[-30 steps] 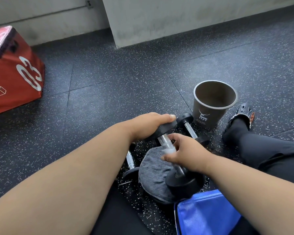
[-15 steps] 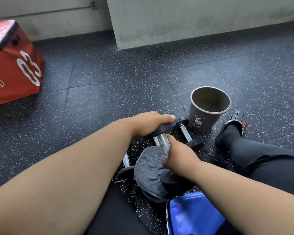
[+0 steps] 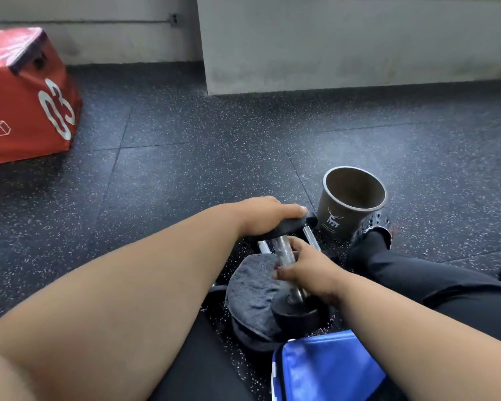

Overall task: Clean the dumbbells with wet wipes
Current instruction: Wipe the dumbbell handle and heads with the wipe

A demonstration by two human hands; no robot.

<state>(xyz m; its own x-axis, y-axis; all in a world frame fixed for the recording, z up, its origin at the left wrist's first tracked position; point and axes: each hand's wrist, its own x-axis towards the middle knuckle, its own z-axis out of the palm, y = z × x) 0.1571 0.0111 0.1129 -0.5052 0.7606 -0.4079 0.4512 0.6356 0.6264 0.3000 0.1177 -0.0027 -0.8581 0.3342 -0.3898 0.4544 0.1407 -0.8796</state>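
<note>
The dumbbell (image 3: 284,253) stands tilted on the floor (image 3: 185,175) at frame centre. The left hand (image 3: 266,217) closes over its upper weight head; the right hand (image 3: 305,270) grips the metal handle. A grey cloth (image 3: 252,293) lies at 8 o'clock, touching the lower head. A paper cup (image 3: 349,202) stands at 2 o'clock, a red box (image 3: 26,94) at 10 o'clock, well apart.

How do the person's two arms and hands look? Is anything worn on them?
Both forearms are bare, with no sleeve in view. The left hand and right hand wear no gloves, and no watch, ring or bracelet shows. Short fingernails are visible.
</note>
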